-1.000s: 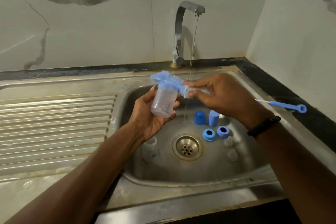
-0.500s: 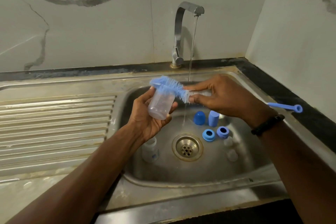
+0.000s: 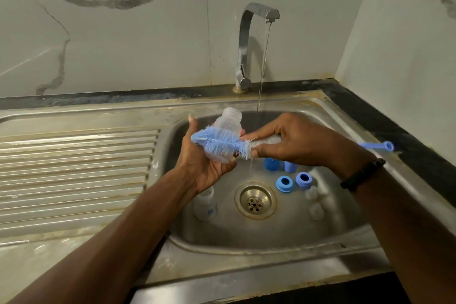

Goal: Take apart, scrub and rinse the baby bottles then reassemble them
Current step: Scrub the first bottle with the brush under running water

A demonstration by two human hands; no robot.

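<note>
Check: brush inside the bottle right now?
No. The brush lies across the outside of the bottle held by the left hand.

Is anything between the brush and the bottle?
No. The brush lies right across the outside of the bottle, bristles touching it. The left hand holds the bottle; the right hand grips the brush.

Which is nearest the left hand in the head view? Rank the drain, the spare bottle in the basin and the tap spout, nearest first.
From the left hand:
1. Spare bottle, just below it in the basin.
2. Drain, basin centre, to the right.
3. Tap spout, high at the back.
</note>
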